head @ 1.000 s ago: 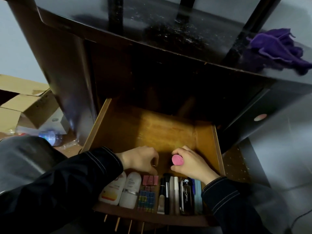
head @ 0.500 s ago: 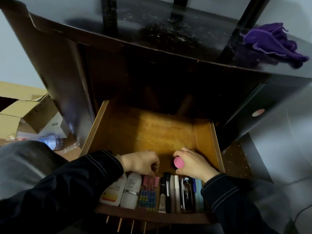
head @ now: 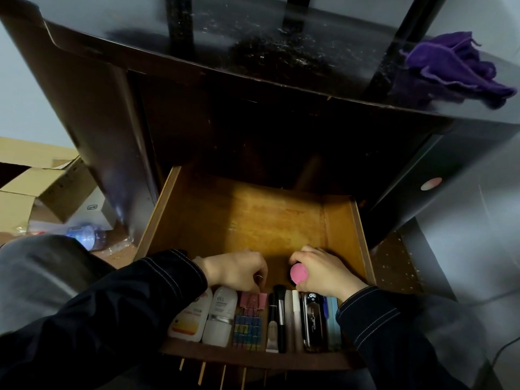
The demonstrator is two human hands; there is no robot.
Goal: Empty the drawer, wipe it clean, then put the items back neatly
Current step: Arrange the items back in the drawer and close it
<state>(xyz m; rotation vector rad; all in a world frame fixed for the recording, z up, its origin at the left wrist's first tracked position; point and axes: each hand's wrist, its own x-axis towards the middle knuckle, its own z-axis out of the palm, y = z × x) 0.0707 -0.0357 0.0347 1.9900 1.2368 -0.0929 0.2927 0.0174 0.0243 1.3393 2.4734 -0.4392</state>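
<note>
Head camera looks down into an open wooden drawer [head: 157, 220], pulled out from under a dark glossy desk [head: 253, 38]. From my station I see both hands low in the drawer, each in a dark sleeve with pale stitching.

The right hand [head: 326, 273] has its fingers [head: 308, 253] curled round a round pink object [head: 299, 273]. The object's rounded end pokes out on the thumb side, just behind the row of things at the drawer's front.

The left hand [head: 236, 270] sits knuckles up, with a thin ring on one finger. Its fingers are curled downward and their tips meet the top edge of a pink binder clip [head: 253, 301]. I cannot tell whether they pinch the clip or only touch it.

Along the front wall the things lie side by side, lengthwise. From the left they are:
- a white plastic bottle with an orange and yellow label [head: 191, 319]
- a plain white bottle [head: 221, 319]
- a cluster of small coloured binder clips [head: 247, 330], just below the pink one
- a small pale tube [head: 272, 333]
- a black-handled brush [head: 280, 313]
- two white pens [head: 295, 313]
- a dark glass bottle with white script [head: 313, 325]
- some blue sticks [head: 332, 322], partly under the right sleeve

A crumpled purple cloth [head: 455, 68] lies on the desk top at the far right, well apart from the drawer. On the floor to the left stand open cardboard boxes [head: 36, 187], with a clear plastic water bottle [head: 84, 237] lying beside them.
</note>
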